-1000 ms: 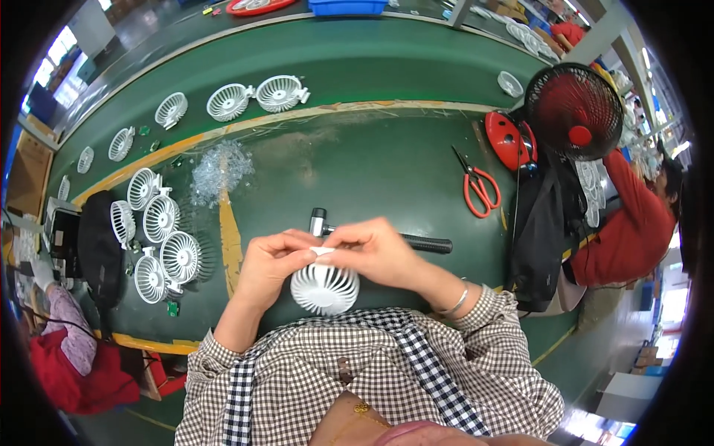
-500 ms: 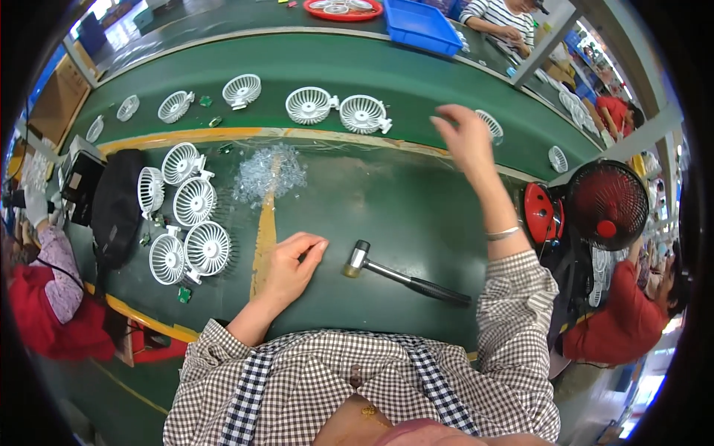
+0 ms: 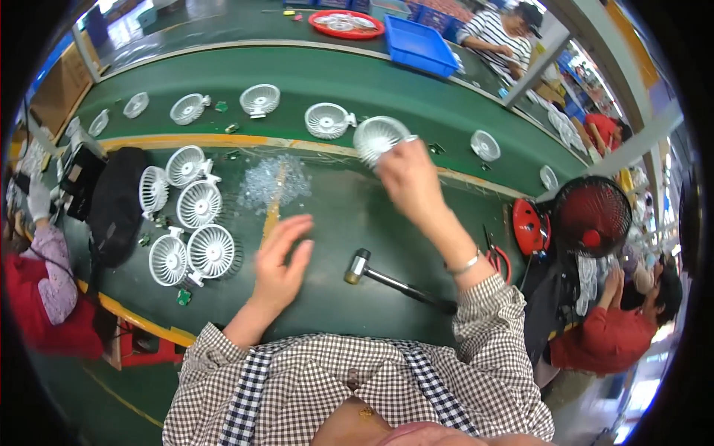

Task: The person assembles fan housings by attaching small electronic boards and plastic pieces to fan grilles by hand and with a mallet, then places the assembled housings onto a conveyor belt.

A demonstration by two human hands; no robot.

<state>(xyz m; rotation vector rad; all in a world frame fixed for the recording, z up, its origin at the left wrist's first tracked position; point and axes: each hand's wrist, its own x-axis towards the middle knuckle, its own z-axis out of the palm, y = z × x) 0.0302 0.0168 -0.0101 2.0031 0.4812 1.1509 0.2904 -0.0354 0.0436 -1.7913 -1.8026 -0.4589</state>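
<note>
At the near edge of the green belt, my right hand (image 3: 407, 175) has its fingers closed on the rim of a white round fan housing (image 3: 378, 137), which looks tilted and slightly raised. My left hand (image 3: 280, 260) hovers over the workbench, fingers apart and nothing in them. Between my hands and nearer to me lies a mallet (image 3: 387, 280) with a metal head and black grip. Beyond my left hand is a heap of small clear plastic pieces (image 3: 274, 183). Several white fan housings (image 3: 199, 204) are grouped to its left, with a green circuit board (image 3: 184, 297) beside them.
More housings (image 3: 327, 120) lie along the belt (image 3: 290, 145). Red-handled pliers (image 3: 500, 262), a red device (image 3: 531, 225) and a black desk fan (image 3: 593, 215) stand at the right. A black bag (image 3: 119, 208) lies left. Co-workers (image 3: 613, 327) sit on both sides and across.
My right hand has moved left and taken hold of a fan housing. My left hand has risen and spread its fingers. Housings on the belt have shifted right. The pliers now show.
</note>
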